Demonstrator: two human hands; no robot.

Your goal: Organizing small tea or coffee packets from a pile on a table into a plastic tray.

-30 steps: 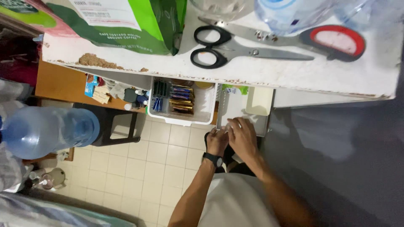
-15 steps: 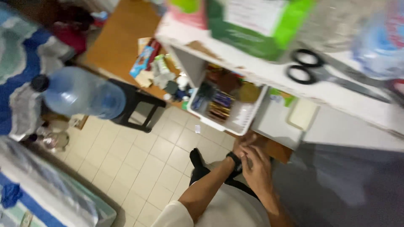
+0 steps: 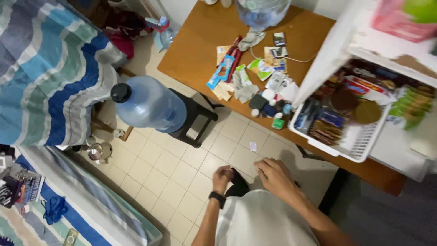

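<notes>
View from above, looking down on a person standing on a pale tiled floor (image 3: 154,173) beside a wooden table (image 3: 200,41). Both hands are held low in front of the white-shirted body, near each other but apart, over bare tiles. The left hand (image 3: 222,175), with a dark watch at the wrist, is curled loosely inward; it may pinch something small, but the view is too blurred to tell, and no object shows in it. The right hand (image 3: 273,175) is half open, palm down, fingers bent and slightly spread, with nothing visible in its grasp. The forearms run from the lower edge of the frame up toward the hands, elbows tucked close to the body. A small pale scrap (image 3: 253,146) lies on the tiles just ahead of the right hand, between the hands and the table's edge; it is the item nearest to either hand. Judged from this pose, the hands have come away from the white basket (image 3: 359,146) of sachets and packets, which juts from the shelving at right, and are now between actions; any further handling would call for the fingers to close on something first. A large blue water bottle (image 3: 148,104) lies on a black stool (image 3: 195,120) to the left, and loose packets (image 3: 236,68) litter the table.
</notes>
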